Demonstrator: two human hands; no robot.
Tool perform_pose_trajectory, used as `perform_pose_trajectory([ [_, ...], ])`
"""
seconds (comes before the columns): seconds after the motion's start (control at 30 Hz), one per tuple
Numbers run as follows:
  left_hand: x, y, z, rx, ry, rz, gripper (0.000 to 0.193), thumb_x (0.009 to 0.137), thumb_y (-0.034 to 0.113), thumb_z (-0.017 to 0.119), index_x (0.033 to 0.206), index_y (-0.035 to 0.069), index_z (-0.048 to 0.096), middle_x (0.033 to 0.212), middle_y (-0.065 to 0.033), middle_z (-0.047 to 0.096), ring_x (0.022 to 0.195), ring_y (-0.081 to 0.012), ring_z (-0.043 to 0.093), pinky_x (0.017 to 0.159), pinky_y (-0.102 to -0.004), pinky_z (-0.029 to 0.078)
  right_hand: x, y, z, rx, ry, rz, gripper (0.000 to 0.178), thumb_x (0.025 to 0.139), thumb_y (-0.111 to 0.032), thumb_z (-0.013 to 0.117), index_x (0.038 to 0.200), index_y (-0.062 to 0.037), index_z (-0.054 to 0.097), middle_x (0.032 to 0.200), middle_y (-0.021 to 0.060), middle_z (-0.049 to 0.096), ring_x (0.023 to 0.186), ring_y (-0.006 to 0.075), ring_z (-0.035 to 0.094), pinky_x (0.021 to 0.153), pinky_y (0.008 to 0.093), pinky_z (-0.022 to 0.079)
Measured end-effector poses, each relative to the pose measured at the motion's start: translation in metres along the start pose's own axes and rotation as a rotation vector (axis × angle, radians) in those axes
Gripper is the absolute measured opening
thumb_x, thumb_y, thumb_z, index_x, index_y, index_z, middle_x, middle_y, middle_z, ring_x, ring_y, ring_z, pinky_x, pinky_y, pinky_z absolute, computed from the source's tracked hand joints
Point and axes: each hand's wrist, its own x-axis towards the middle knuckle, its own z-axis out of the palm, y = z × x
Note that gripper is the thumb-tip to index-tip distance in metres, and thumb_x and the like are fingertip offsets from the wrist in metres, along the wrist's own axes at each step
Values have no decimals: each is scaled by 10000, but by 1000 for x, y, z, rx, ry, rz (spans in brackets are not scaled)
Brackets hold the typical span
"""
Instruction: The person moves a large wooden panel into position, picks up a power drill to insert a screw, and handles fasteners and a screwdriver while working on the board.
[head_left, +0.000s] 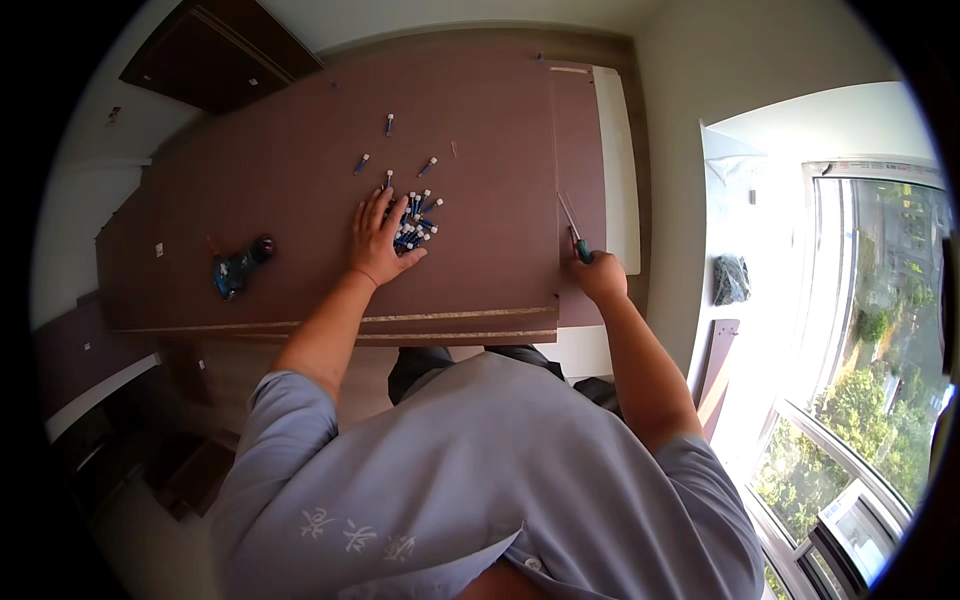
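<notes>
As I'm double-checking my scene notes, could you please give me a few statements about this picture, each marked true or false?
1. The right hand holds a screwdriver. True.
2. The left hand grips a drill. False: the drill lies on the brown board, away from that hand.
3. The left hand is at a pile of blue pegs with white heads. True.
4. Every peg is in the pile. False: a few lie apart, beyond it.
5. The window is on the person's right. True.
6. The drill lies to the right of the pile. False: it lies to the left.
</notes>
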Motion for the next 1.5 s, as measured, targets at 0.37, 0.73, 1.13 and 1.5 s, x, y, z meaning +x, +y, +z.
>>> perform_pose_trajectory([
  [0.37,-2,6,6,-29,9,13,998,731,546,845,1560,160,446,1636,-157,357,1538,-378,291,1266,-573,201,-14,12,14,83,307,-126,452,918,-464,702,1146,-76,727,1209,175,682,1096,393,672,950,483,535],
  [0.73,-3,8,-3,-40,-51,-64,1047,720,556,859,1580,167,405,1651,-150,324,1545,-356,281,1277,-548,204,1,24,13,218,242,-183,429,972,-454,659,1155,-76,747,1137,166,729,1071,363,701,929,442,543],
  [1.13,16,18,3,-114,4,-50,1233,646,629,900,1626,195,292,1678,-204,221,1567,-397,216,1268,-581,203,16,3,13,143,223,-281,391,954,-423,683,1087,-63,758,1046,160,770,1017,355,728,894,441,559],
  [1.5,91,36,10,-96,-14,91,1154,616,658,899,1570,213,426,1645,-184,318,1552,-433,242,1248,-614,231,66,-20,-7,237,509,-617,417,977,-361,665,1260,-55,674,1372,146,630,1238,358,621,1024,455,512],
])
